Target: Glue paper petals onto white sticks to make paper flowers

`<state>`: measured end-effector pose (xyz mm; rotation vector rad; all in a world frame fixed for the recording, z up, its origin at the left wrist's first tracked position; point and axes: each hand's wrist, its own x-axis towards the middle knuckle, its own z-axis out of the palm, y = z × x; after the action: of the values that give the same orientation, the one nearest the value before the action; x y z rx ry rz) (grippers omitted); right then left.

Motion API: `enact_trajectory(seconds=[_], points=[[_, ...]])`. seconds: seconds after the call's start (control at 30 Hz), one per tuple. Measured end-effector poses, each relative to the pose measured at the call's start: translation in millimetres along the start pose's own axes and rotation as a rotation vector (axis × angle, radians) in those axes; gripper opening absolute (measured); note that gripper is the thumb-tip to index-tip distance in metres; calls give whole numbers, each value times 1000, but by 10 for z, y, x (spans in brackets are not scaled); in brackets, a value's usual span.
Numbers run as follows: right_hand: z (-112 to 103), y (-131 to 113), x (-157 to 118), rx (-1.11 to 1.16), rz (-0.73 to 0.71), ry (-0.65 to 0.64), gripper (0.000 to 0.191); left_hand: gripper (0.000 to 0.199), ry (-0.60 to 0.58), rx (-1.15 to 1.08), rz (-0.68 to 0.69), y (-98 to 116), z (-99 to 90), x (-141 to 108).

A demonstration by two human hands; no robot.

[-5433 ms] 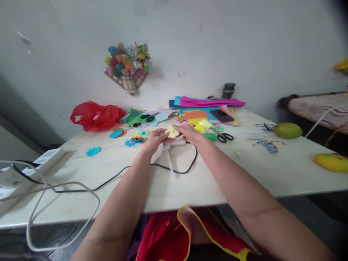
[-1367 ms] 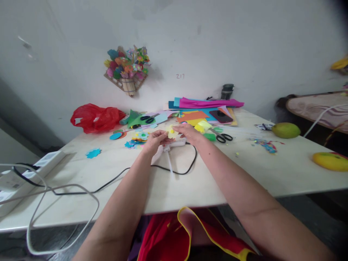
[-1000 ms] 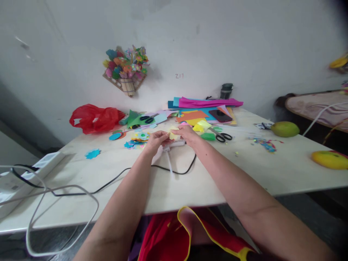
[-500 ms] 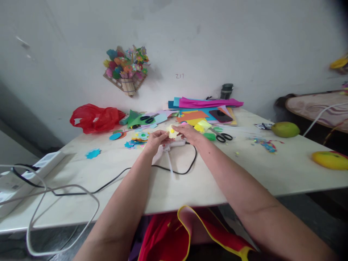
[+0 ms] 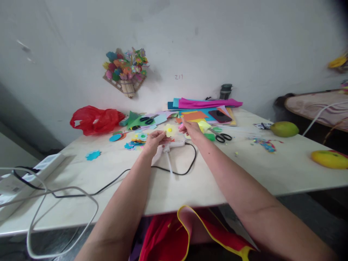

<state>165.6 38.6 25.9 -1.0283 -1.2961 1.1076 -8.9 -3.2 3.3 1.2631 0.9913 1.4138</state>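
A pale yellow flower cutout with a brighter yellow centre is pinched at its lower left by my left hand. My right hand is just right of the flower, apart from it, its fingers bent and raised; whether its fingertips hold anything small is hidden. Below the hands lies a white glue gun with a black cord. Left of my left hand is a pile of blue and multicoloured flower cutouts. Black-handled scissors lie to the right of my right hand.
A red plastic bag, second scissors, coloured sheets and a phone are along the back. A power strip and looping cables occupy the left. A green mango and a yellow one sit right.
My right hand has let go of the flower and moved slightly right and up. The flower has shifted a little left, still in my left hand.
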Motion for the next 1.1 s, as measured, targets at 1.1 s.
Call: enact_trajectory(seconds=[1.1], points=[[104, 82, -51, -53, -4, -317, 42, 33, -8, 61, -23, -17, 62, -5]])
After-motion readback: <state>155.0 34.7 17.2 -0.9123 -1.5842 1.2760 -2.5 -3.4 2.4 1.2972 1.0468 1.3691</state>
